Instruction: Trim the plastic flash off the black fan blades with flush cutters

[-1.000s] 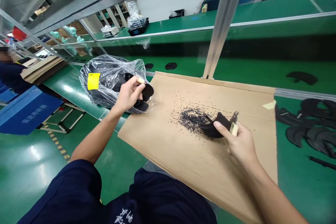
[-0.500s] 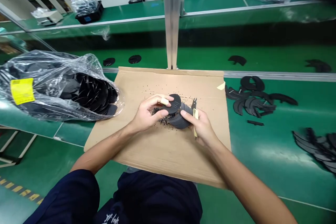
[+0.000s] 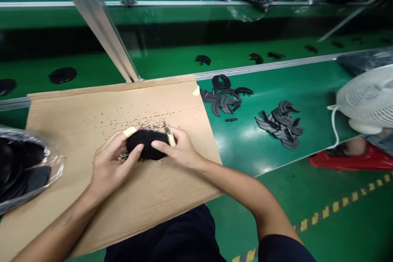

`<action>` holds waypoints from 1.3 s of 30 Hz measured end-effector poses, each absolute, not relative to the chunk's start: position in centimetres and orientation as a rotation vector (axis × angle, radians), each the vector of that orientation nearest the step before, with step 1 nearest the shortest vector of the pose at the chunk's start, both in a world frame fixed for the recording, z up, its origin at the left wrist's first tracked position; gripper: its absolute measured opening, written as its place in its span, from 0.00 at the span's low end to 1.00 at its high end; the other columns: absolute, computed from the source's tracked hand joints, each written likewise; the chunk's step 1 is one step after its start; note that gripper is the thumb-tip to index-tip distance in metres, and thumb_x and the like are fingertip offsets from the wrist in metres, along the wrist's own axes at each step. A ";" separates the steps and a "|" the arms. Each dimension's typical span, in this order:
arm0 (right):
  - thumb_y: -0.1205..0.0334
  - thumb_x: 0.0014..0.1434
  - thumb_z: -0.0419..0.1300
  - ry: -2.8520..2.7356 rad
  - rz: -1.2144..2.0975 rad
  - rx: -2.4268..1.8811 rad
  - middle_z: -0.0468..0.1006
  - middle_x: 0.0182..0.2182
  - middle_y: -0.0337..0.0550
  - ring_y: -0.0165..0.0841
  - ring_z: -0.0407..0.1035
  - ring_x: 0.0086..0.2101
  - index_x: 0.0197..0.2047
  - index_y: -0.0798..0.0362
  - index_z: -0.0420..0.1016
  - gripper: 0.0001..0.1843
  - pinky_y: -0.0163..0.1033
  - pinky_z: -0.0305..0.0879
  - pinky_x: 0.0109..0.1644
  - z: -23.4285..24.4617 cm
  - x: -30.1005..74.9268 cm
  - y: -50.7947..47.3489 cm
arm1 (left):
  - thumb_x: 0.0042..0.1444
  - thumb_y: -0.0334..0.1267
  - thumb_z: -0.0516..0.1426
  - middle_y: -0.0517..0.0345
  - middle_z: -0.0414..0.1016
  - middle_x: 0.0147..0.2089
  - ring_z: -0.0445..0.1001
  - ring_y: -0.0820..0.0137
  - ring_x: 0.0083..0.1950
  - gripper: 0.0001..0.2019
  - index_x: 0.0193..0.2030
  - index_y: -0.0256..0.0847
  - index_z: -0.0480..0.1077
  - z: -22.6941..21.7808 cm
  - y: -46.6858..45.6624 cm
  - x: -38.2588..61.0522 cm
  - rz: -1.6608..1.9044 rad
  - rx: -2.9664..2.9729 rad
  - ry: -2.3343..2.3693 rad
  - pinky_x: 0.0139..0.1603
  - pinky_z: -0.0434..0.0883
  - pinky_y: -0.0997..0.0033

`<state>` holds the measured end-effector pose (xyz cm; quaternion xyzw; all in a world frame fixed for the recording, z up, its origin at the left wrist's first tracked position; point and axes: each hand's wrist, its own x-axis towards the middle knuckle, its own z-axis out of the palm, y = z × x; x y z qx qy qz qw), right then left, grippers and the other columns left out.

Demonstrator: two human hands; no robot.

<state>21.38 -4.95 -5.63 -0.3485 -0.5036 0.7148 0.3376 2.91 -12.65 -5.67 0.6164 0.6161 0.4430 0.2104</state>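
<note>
Both hands meet over a brown cardboard sheet (image 3: 92, 110). My left hand (image 3: 112, 166) curls round the left side of a black curved plastic part (image 3: 144, 147), with a taped fingertip on top. My right hand (image 3: 179, 149) pinches the same part from the right and also holds small cutters (image 3: 168, 135) with pale handles. Black trimmings (image 3: 147, 125) lie scattered on the cardboard just beyond the hands.
A clear plastic bag of black parts (image 3: 21, 168) lies at the left edge. Two heaps of black parts (image 3: 225, 98) (image 3: 281, 123) lie on the green bench to the right. A white fan (image 3: 367, 100) stands far right. A slanted metal post (image 3: 98, 24) rises behind the cardboard.
My left hand came from the bag with a black part and joined the right hand over the cardboard. The view has swung to the right, showing the fan and the heaps.
</note>
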 end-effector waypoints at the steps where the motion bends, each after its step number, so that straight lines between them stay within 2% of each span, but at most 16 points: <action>1: 0.37 0.48 0.73 -1.340 1.852 -0.897 0.79 0.32 0.37 0.30 0.71 0.32 0.39 0.53 0.76 0.29 0.36 0.70 0.37 -5.7 21.4 -5.0 | 0.63 0.43 0.63 0.51 0.81 0.55 0.83 0.62 0.53 0.19 0.60 0.45 0.73 -6.0 -12.7 3.0 1.234 1.668 1.700 0.54 0.84 0.63; 7: 0.37 0.52 0.70 -1.457 1.744 -0.896 0.78 0.34 0.38 0.31 0.69 0.34 0.39 0.53 0.77 0.27 0.36 0.68 0.39 -6.4 21.2 -5.1 | 0.58 0.38 0.67 0.58 0.84 0.50 0.84 0.64 0.47 0.18 0.56 0.49 0.77 -6.8 -12.9 3.1 1.345 1.787 1.736 0.55 0.83 0.63; 12: 0.36 0.50 0.71 -1.525 1.683 -0.996 0.76 0.30 0.38 0.33 0.68 0.33 0.34 0.52 0.76 0.26 0.37 0.66 0.38 -5.9 21.2 -4.5 | 0.62 0.41 0.64 0.53 0.84 0.49 0.84 0.66 0.45 0.14 0.53 0.42 0.77 -5.9 -12.2 3.7 1.217 1.739 1.747 0.47 0.83 0.70; 17: 0.38 0.50 0.72 -1.540 1.666 -1.021 0.79 0.34 0.40 0.34 0.70 0.35 0.37 0.52 0.78 0.26 0.39 0.69 0.41 -5.4 20.6 -3.6 | 0.63 0.41 0.63 0.52 0.84 0.46 0.83 0.69 0.43 0.11 0.49 0.40 0.76 -6.0 -11.2 3.2 1.333 1.807 1.742 0.45 0.81 0.71; 22: 0.37 0.49 0.73 -1.563 1.697 -0.988 0.81 0.34 0.42 0.35 0.72 0.35 0.37 0.53 0.79 0.27 0.39 0.71 0.41 -5.4 20.3 -3.6 | 0.65 0.41 0.63 0.57 0.83 0.40 0.75 0.77 0.30 0.11 0.50 0.39 0.76 -6.1 -11.0 2.7 1.396 1.950 1.771 0.32 0.77 0.78; 27: 0.37 0.50 0.73 -1.564 1.668 -0.999 0.79 0.33 0.40 0.34 0.70 0.34 0.37 0.52 0.78 0.26 0.38 0.69 0.40 -5.6 20.4 -3.9 | 0.64 0.40 0.63 0.56 0.83 0.40 0.77 0.75 0.34 0.09 0.49 0.39 0.76 -5.8 -11.0 2.7 1.457 2.082 1.771 0.36 0.79 0.75; 31: 0.37 0.50 0.73 -1.573 1.669 -0.992 0.76 0.31 0.39 0.32 0.67 0.32 0.35 0.52 0.77 0.26 0.37 0.67 0.36 -5.8 20.3 -4.0 | 0.66 0.41 0.62 0.58 0.81 0.36 0.72 0.78 0.28 0.09 0.47 0.38 0.75 -5.9 -10.9 3.0 1.387 2.027 1.753 0.29 0.73 0.78; 33: 0.37 0.51 0.72 -1.578 1.666 -0.975 0.74 0.29 0.37 0.31 0.66 0.31 0.34 0.52 0.75 0.25 0.36 0.67 0.35 -5.7 20.3 -4.0 | 0.66 0.41 0.61 0.57 0.80 0.37 0.71 0.78 0.28 0.09 0.47 0.38 0.75 -6.1 -10.9 3.1 1.384 2.017 1.741 0.28 0.72 0.78; 39: 0.39 0.55 0.70 -1.613 1.630 -0.900 0.71 0.28 0.36 0.29 0.64 0.29 0.32 0.51 0.71 0.24 0.36 0.66 0.36 -5.2 20.3 -4.0 | 0.67 0.41 0.59 0.52 0.82 0.44 0.79 0.73 0.40 0.11 0.51 0.38 0.75 -6.2 -11.0 3.2 1.359 1.911 1.660 0.39 0.76 0.75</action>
